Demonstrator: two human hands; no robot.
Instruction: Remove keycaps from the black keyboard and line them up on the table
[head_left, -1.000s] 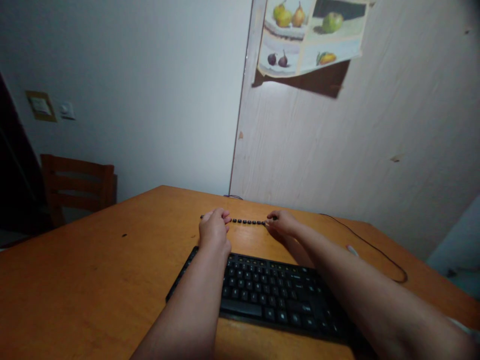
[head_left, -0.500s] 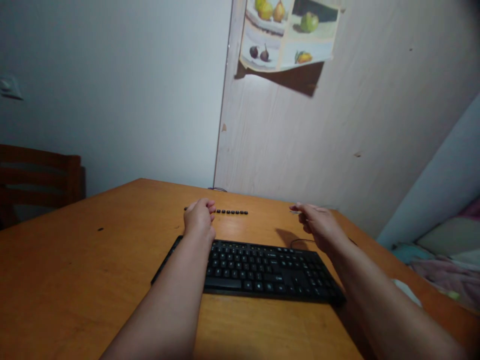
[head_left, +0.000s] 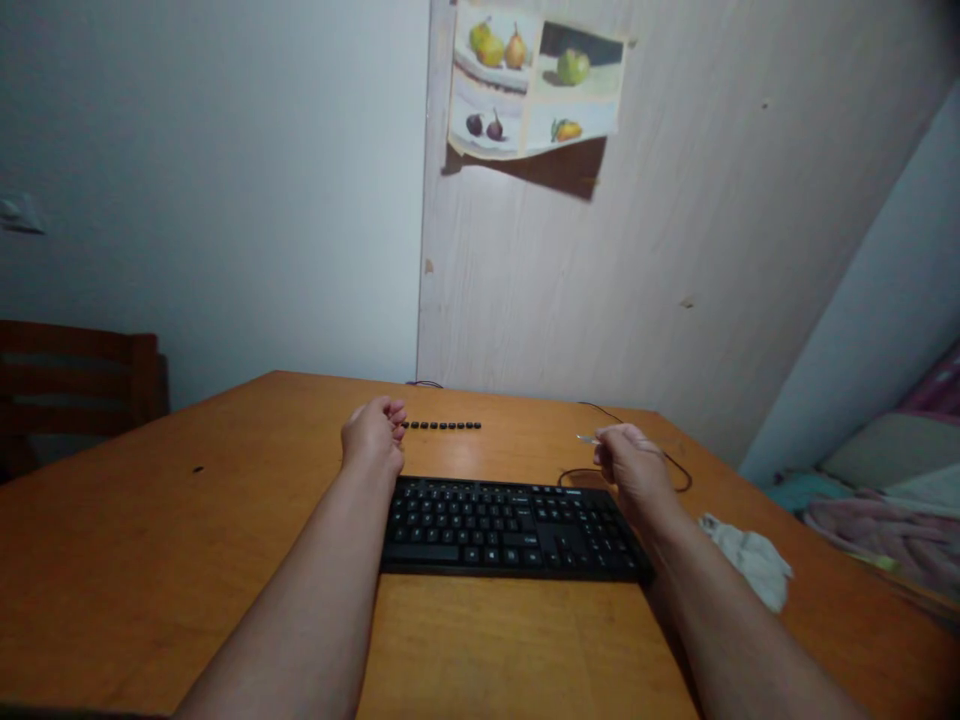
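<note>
A black keyboard (head_left: 510,525) lies on the orange wooden table (head_left: 150,540). Behind it sits a short row of small black keycaps (head_left: 442,425). My left hand (head_left: 373,440) rests on the table at the left end of that row. Its fingers are curled shut, and what they hold, if anything, is hidden. My right hand (head_left: 634,465) hovers over the keyboard's right rear corner, pinched on a small pale thin tool (head_left: 586,438) that points left.
A thin black cable (head_left: 660,462) loops on the table behind the right hand. A crumpled white cloth (head_left: 750,565) lies right of the keyboard. A wooden chair (head_left: 75,375) stands at far left. A fruit picture (head_left: 532,85) hangs on the wall. Bedding (head_left: 877,500) is at right.
My right hand left the right end of the keycap row and moved right, now holding the thin tool. The view swung right. My left hand stayed at the row's left end.
</note>
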